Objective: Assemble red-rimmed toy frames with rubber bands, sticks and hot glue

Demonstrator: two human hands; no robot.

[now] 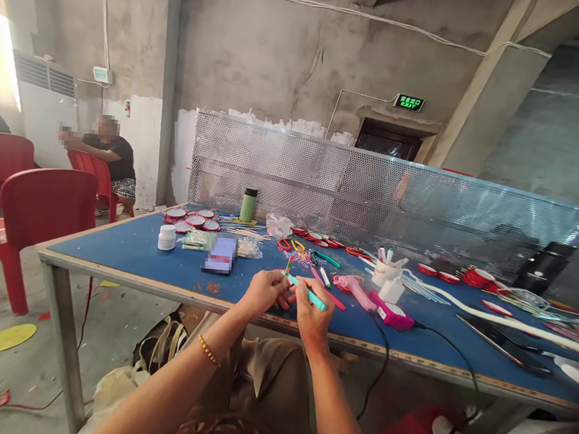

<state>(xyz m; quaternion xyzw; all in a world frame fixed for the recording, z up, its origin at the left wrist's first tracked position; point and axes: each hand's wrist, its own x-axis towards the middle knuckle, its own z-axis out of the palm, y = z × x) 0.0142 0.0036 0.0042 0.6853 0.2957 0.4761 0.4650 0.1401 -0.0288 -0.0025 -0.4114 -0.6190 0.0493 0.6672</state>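
Observation:
My right hand [313,320] is closed round a mint-green marker pen [317,300], held in a writing grip with its tip toward the left. My left hand [263,292], wearing a gold bead bracelet [208,350] at the wrist, pinches a small thin strip [290,264] with red and green on it. The marker's tip is close to this strip; whether they touch I cannot tell. Both hands are at the table's front edge. Beyond them lie a pink marker [333,297], a white-capped pen [324,276], and pliers with red [284,244], yellow and teal handles [327,258].
On the blue table [116,248] stand a white bottle [166,238], a phone [220,255], a green flask [249,205] and a cup of markers [384,272]. A pink glue gun [361,293] trails a cord. A perforated metal screen [298,171] runs behind. Another person [116,163] sits left.

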